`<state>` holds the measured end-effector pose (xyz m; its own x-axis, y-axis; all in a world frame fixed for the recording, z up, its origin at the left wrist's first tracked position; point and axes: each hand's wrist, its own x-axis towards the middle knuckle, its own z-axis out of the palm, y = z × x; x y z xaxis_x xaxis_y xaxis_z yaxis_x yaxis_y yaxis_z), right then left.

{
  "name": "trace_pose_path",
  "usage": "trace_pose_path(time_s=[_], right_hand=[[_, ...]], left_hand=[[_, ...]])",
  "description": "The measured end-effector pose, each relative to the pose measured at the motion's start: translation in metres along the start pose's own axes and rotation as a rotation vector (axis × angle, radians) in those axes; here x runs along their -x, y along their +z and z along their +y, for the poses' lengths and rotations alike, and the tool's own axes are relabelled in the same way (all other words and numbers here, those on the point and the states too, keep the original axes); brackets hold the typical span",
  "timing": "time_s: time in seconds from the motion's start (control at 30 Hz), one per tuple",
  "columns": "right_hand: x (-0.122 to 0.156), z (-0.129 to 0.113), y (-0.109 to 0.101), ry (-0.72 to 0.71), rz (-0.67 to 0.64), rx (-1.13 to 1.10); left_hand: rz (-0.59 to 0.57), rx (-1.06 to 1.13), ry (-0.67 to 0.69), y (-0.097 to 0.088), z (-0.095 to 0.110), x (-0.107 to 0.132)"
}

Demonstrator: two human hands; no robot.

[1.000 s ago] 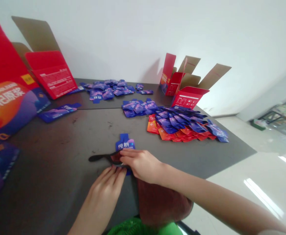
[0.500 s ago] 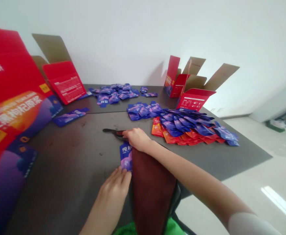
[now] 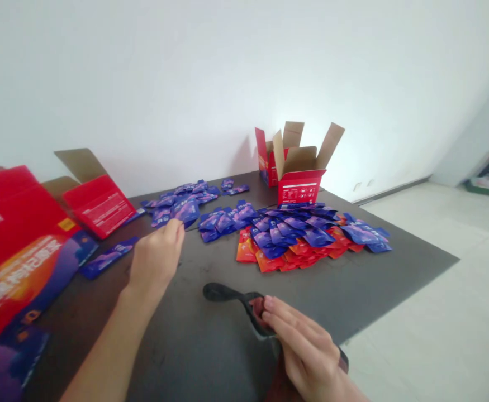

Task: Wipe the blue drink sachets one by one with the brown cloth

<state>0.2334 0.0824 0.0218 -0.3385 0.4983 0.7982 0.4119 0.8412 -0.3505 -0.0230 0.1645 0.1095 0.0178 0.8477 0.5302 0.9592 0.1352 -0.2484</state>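
Observation:
My left hand [image 3: 156,254] is closed, reaching over the left part of the table. A blue-purple sachet [image 3: 185,211] shows just past its fingertips, pinched there, right in front of a loose pile of similar sachets [image 3: 160,216]. At the lower right, my right hand [image 3: 305,340] grips the upper edge of a dark red-brown bag-like item with a black strap [image 3: 223,292]. Most of that item's body is hidden below the hand.
Blue sachets [image 3: 290,229] lie over orange-red ones [image 3: 246,248] on the grey table [image 3: 194,335]. Open red cartons [image 3: 298,187] stand behind them. More red cartons [image 3: 101,206] are at the left, with a flat blue packet [image 3: 108,258] beside them.
My left hand has moved forward and left with the sachet from beside the dark red-brown item. My right hand and that item have come back toward me and right. The view has shifted.

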Motion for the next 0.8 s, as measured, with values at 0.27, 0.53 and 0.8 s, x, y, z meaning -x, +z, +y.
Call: trace_pose_path(time_s=[0.27, 0.53, 0.8], right_hand=[[0.004, 0.012, 0.014, -0.055, 0.028, 0.163], [0.020, 0.014, 0.045, -0.007, 0.179, 0.271], [0.022, 0.011, 0.049, 0.015, 0.285, 0.286]], left_hand=[[-0.285, 0.039, 0.184, 0.062, 0.077, -0.080], [-0.423, 0.118, 0.289, 0.086, 0.095, -0.075], [-0.264, 0.168, 0.143, 0.052, 0.059, -0.062]])
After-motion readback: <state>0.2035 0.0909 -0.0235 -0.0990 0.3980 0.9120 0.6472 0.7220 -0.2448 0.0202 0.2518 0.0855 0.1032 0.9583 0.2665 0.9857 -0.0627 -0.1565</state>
